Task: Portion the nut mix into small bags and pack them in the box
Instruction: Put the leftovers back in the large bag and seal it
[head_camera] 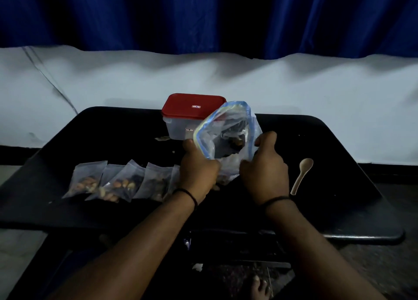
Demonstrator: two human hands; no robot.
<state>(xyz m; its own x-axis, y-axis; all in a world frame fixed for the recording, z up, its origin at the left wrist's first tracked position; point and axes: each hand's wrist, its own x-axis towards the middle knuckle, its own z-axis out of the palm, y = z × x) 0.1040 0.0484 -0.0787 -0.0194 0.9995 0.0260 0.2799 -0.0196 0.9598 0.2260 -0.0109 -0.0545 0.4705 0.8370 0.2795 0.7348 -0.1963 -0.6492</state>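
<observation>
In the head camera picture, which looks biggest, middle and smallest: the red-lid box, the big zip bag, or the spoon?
1. Big zip bag, held up by both hands, so being nearer the camera may make it look larger.
2. Red-lid box, looks close in size to the bag; unsure.
3. Spoon, clearly smallest.

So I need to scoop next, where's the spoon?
In the head view the spoon lies on the black table, just right of the right hand.

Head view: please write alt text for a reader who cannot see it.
Both hands, left and right, hold an open zip bag of nuts above a black table. Filled small bags lie in a row left; a spoon lies right; a red-lidded box stands behind, closed.
</observation>
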